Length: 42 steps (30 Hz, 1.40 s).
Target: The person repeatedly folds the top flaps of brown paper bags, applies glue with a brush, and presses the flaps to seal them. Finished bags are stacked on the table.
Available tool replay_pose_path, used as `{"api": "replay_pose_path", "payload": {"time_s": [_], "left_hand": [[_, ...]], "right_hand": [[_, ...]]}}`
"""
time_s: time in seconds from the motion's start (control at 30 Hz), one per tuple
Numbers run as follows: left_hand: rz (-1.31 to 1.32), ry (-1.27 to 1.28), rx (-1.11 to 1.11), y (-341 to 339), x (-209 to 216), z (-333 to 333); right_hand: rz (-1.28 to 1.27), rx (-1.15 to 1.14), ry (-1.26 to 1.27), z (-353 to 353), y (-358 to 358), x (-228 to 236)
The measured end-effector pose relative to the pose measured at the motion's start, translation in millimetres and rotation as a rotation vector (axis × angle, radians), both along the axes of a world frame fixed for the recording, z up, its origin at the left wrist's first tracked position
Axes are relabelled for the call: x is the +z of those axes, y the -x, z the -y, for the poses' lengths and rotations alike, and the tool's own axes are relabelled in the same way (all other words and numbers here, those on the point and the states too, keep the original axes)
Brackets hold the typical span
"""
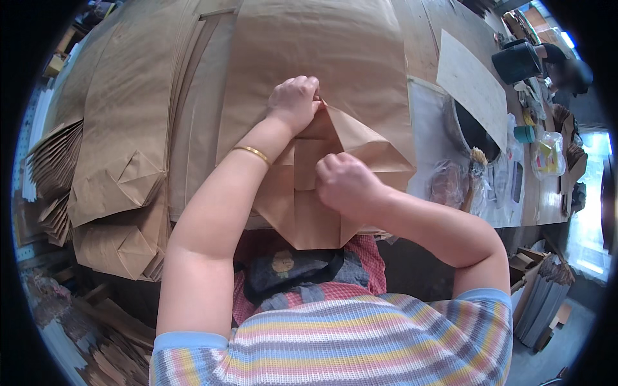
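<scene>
A large brown paper bag lies before me, its near end opened out into a folded bottom with pointed corners. My left hand is closed at the far side of that end, its fingers pinching the paper edge beside a raised fold. Curled over the middle of the opened bottom is my right hand, its knuckles up and fingers bent down to the paper. Its fingertips are hidden, so I cannot make out what, if anything, it holds.
Stacked brown paper bags with folded bottoms lie at the left. To the right, a brush rests by a dark container partly under a pale board. Another person is at the far right, near a dark green container.
</scene>
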<state>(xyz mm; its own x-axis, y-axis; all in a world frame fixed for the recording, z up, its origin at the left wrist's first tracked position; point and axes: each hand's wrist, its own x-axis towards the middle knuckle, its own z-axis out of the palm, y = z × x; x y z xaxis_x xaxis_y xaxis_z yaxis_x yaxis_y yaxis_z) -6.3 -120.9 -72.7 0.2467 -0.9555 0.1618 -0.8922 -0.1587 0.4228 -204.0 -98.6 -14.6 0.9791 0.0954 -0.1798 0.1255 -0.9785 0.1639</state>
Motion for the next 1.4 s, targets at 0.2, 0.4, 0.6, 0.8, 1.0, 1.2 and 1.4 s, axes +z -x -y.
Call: {"api": "replay_pose_path", "payload": {"time_s": [0.2, 0.4, 0.6, 0.8, 1.0, 1.2, 1.4], "left_hand": [[0.623, 0.272, -0.281, 17.8, 43.0, -47.0], [0.435, -0.701, -0.568, 91.1, 68.5, -65.9], [0.526, -1.153, -0.349, 71.7, 76.8, -63.4], [0.285, -0.888, -0.084, 15.5, 74.6, -116.9], [-0.08, -0.616, -0.045, 6.9, 74.8, -124.6], [-0.455, -0.491, -0.21, 0.9, 61.7, -134.2], [-0.37, -0.562, -0.249, -3.0, 77.4, -122.6]], "right_hand": [[-0.447, -0.426, 0.011, 17.4, -0.6, 41.8], [-0.69, -0.482, -0.096, 41.3, -22.5, 43.2], [-0.714, -0.694, 0.045, 30.8, -15.9, 10.7], [-0.26, -0.876, -0.246, 49.3, 40.7, 0.2], [-0.013, -0.584, -0.25, 50.6, 58.4, 16.7], [-0.183, -0.458, -0.676, 43.6, 65.4, 41.0], [-0.058, -0.833, -0.578, 59.4, 40.7, 7.5]]}}
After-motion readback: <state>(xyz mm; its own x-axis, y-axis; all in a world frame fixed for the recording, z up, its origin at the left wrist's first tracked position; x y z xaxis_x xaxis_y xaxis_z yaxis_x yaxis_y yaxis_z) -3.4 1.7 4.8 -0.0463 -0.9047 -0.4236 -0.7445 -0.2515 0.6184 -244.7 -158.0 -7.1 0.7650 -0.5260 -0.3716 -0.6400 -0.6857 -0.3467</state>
